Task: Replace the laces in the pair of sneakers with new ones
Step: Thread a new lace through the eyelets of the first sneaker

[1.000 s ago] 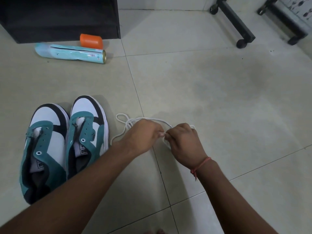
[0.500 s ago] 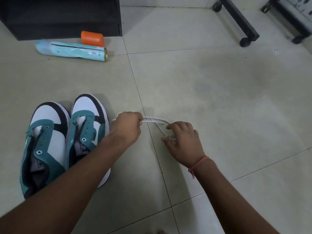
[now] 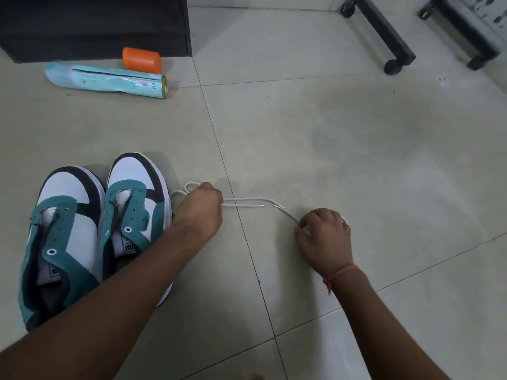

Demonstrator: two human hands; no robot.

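Two teal, white and black sneakers, the left sneaker [image 3: 57, 237] and the right sneaker [image 3: 134, 212], stand side by side on the tiled floor at lower left, with no laces in their eyelets. White laces [image 3: 247, 202] lie on the floor just right of them. My left hand [image 3: 200, 207] grips a bunch of lace beside the right sneaker, with loops showing behind it and two ends sticking out to the right. My right hand [image 3: 323, 237], apart to the right, pinches another lace whose tipped end points up and left.
A teal spray can [image 3: 107, 80] and an orange cap [image 3: 141, 59] lie at the back left in front of a black cabinet [image 3: 93, 23]. Black wheeled stand legs [image 3: 384, 37] cross the back right. Pale floor tiles [image 3: 356, 146] spread to the right.
My hands, close together over the laces a second ago, have drawn apart: the left toward the sneakers, the right further right. The laces are now stretched out between them.
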